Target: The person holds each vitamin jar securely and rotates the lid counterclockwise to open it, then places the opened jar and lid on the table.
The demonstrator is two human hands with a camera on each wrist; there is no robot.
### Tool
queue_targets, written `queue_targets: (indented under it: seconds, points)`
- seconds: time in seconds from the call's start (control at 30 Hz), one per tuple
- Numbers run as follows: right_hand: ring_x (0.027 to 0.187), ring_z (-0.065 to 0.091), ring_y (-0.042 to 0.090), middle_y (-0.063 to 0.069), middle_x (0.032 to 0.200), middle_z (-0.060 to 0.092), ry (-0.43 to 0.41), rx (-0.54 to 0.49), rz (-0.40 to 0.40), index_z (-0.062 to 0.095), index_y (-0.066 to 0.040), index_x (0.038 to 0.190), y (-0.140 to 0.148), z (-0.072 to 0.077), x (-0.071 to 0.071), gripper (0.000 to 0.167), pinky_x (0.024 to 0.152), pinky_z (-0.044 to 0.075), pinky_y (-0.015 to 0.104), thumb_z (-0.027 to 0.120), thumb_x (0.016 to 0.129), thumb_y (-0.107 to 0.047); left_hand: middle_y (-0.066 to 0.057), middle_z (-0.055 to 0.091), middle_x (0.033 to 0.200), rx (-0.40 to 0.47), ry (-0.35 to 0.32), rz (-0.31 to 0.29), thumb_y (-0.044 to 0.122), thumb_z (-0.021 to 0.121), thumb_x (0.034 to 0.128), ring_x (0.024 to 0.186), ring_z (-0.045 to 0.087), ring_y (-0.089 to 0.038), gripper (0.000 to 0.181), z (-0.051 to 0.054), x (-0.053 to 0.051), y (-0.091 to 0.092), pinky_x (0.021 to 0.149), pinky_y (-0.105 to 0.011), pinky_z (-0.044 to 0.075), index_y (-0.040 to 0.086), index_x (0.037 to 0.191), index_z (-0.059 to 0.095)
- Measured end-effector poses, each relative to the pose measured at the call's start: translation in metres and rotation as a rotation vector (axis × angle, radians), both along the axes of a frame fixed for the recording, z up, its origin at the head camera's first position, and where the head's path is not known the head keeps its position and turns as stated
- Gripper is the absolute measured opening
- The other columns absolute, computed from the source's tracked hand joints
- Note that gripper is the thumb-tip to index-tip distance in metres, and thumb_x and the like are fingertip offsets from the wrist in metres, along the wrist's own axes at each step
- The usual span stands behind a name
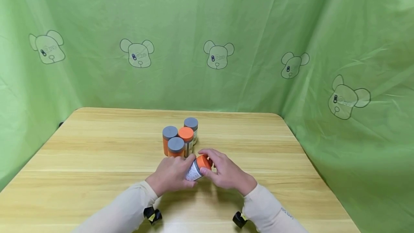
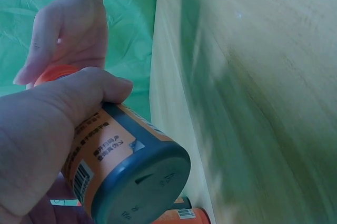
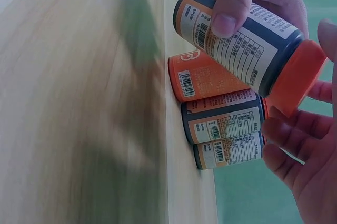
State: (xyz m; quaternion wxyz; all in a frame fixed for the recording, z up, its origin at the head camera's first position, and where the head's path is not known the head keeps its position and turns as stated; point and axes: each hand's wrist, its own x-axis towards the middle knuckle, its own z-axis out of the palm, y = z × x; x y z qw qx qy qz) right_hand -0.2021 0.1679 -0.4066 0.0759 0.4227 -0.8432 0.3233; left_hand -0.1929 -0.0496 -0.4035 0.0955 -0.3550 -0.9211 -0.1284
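My left hand (image 1: 173, 175) grips a dark grey jar (image 3: 239, 40) with an orange lid and printed orange and white labels. The jar is held tilted above the table, its base toward the left wrist view and its lid toward my right hand (image 1: 224, 170). Thumb and fingers of the right hand curve around the orange lid (image 1: 203, 163); in the right wrist view, several of its fingers spread below the lid. Just beyond the left hand stand an orange jar with a grey lid (image 1: 176, 145), another such jar (image 1: 169, 139), and an orange-lidded jar (image 1: 185, 134).
A further grey-lidded jar (image 1: 191, 123) stands at the back of the close group. The wooden table (image 1: 97, 146) has a rounded far edge. Green curtains (image 1: 181, 85) with printed bear heads hang behind and along the sides.
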Motion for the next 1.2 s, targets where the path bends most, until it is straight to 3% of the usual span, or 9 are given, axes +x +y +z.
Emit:
queue_targets:
  seconds: [0.23, 0.43, 0.53, 0.7, 0.87, 1.03, 1.2]
  points:
    - [0.092, 0.056, 0.010, 0.006, 0.122, 0.057, -0.009, 0.005, 0.000, 0.049, -0.001, 0.131, 0.000, 0.000, 0.000, 0.044, 0.078, 0.051, 0.029, 0.058, 0.095, -0.024, 0.004, 0.054, 0.068, -0.009, -0.001, 0.001, 0.047, 0.080, 0.0714, 0.051, 0.046, -0.006, 0.059, 0.000, 0.000, 0.001, 0.046, -0.023, 0.039, 0.011, 0.110, 0.054]
    - [0.084, 0.054, 0.009, 0.001, 0.113, 0.056, -0.004, -0.007, 0.000, 0.048, -0.004, 0.133, 0.002, 0.001, -0.002, 0.045, 0.070, 0.052, 0.035, 0.060, 0.094, -0.026, 0.004, 0.055, 0.069, -0.015, 0.005, -0.001, 0.047, 0.080, 0.0718, 0.051, 0.047, -0.006, 0.059, 0.002, -0.001, 0.003, 0.046, -0.023, 0.041, 0.011, 0.109, 0.054]
    - [0.085, 0.054, 0.008, 0.001, 0.115, 0.056, -0.007, -0.003, -0.022, 0.048, -0.006, 0.133, 0.002, 0.002, -0.001, 0.045, 0.072, 0.052, 0.032, 0.059, 0.095, -0.028, 0.004, 0.055, 0.068, -0.010, 0.015, -0.005, 0.047, 0.080, 0.0716, 0.051, 0.047, -0.006, 0.058, 0.002, -0.002, 0.003, 0.046, -0.023, 0.040, 0.011, 0.109, 0.054]
    - [0.089, 0.056, 0.009, 0.004, 0.120, 0.056, -0.034, 0.020, -0.034, 0.048, -0.006, 0.133, 0.002, 0.000, 0.001, 0.044, 0.075, 0.050, 0.026, 0.058, 0.096, -0.029, 0.005, 0.053, 0.067, -0.003, 0.039, -0.009, 0.046, 0.081, 0.0697, 0.050, 0.046, -0.006, 0.057, -0.003, 0.000, 0.002, 0.044, -0.023, 0.038, 0.011, 0.105, 0.053]
    - [0.095, 0.057, 0.012, 0.008, 0.122, 0.057, -0.031, 0.051, -0.021, 0.048, -0.004, 0.133, 0.001, -0.003, 0.006, 0.047, 0.080, 0.050, 0.029, 0.057, 0.097, -0.032, 0.005, 0.053, 0.066, 0.003, 0.016, -0.023, 0.045, 0.081, 0.0696, 0.050, 0.046, -0.006, 0.056, -0.008, 0.004, 0.000, 0.043, -0.022, 0.037, 0.011, 0.104, 0.053]
    - [0.089, 0.057, 0.012, 0.006, 0.117, 0.058, -0.004, 0.028, -0.044, 0.050, -0.002, 0.131, 0.000, 0.001, -0.001, 0.046, 0.076, 0.050, 0.030, 0.061, 0.095, -0.029, 0.003, 0.054, 0.066, 0.014, 0.040, -0.007, 0.045, 0.082, 0.0701, 0.051, 0.048, -0.008, 0.057, -0.001, -0.001, 0.001, 0.045, -0.025, 0.041, 0.011, 0.106, 0.052]
    - [0.082, 0.054, 0.011, 0.005, 0.115, 0.057, -0.042, 0.050, -0.037, 0.049, -0.003, 0.131, 0.000, -0.001, 0.002, 0.045, 0.071, 0.051, 0.032, 0.060, 0.096, -0.029, 0.003, 0.053, 0.067, -0.019, -0.007, -0.007, 0.048, 0.080, 0.0716, 0.051, 0.048, -0.008, 0.058, -0.002, 0.002, -0.001, 0.044, -0.025, 0.040, 0.011, 0.107, 0.052]
